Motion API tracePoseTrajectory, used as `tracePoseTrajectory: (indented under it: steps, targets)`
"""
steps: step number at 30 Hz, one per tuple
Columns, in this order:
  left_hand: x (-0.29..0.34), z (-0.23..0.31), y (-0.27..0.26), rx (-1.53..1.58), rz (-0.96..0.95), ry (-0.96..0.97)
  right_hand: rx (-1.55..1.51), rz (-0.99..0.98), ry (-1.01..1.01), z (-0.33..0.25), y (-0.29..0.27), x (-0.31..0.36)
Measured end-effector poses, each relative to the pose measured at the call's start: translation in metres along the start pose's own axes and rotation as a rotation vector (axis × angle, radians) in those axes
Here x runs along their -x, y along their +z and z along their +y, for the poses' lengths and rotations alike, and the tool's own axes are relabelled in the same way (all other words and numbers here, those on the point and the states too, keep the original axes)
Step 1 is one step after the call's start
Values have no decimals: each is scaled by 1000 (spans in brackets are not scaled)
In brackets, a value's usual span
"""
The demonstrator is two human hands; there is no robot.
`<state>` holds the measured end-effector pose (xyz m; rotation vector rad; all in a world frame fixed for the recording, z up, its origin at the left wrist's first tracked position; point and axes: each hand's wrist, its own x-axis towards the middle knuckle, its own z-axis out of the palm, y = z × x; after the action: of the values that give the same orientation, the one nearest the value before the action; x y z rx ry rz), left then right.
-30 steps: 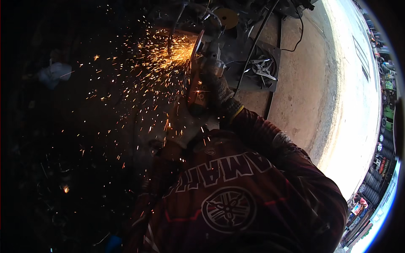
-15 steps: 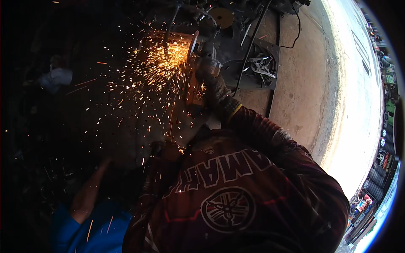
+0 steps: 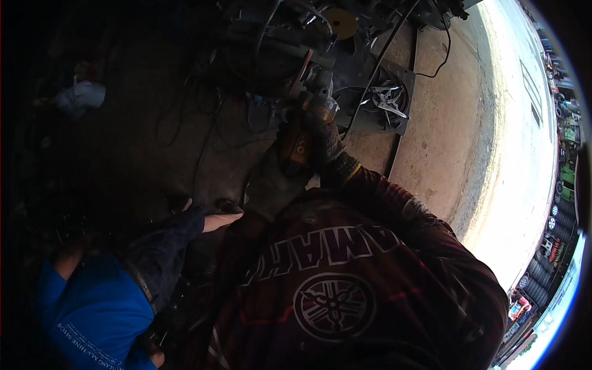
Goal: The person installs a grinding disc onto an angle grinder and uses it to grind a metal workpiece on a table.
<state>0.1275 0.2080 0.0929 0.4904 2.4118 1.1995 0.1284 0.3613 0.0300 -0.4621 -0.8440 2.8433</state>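
My gloved right hand (image 3: 328,139) is closed round the body of an orange-brown angle grinder (image 3: 298,148). Its reddish disc (image 3: 301,73) stands on edge at the far end, close to dark metalwork (image 3: 259,52); I cannot tell whether they touch. No sparks show. My left hand (image 3: 285,131) lies in shadow against the grinder's left side, its fingers closed round the body and only partly visible. A greyish glove or sleeve (image 3: 271,182) runs up to it from below.
A person in a blue shirt (image 3: 102,308) is close by at lower left, one foot (image 3: 222,221) stretched toward me. A dark plate (image 3: 357,114) carries a metal clamp (image 3: 388,98) and coiled cable. Beyond lie a tan disc (image 3: 342,23) and a black cable (image 3: 385,46).
The spray of sparks has stopped. The grinder and my hands have shifted slightly right and toward me. The blue-shirted person has moved, and a leg now reaches toward me.
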Motion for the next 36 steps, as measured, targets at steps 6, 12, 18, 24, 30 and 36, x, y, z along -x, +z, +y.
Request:
tracePoseTrajectory:
  steps: [6,12,18,24,30,36]
  targets:
    - [-7,6,1,7,-8,-66,-36,3,20,-9,6,-10]
    - [-12,13,-1,36,13,-106,34,11,9,-11,5,-18]
    - [-21,3,13,238,-6,-6,132,100,-7,-22,-10,-24]
    - [-13,-3,6,59,-20,-96,185,145,-15,-12,-5,-29]
    - [-8,-9,-2,-55,-60,-135,168,154,75,-4,-2,-31]
    - [-13,-28,11,-138,-158,-80,277,166,-46,-8,-2,-29]
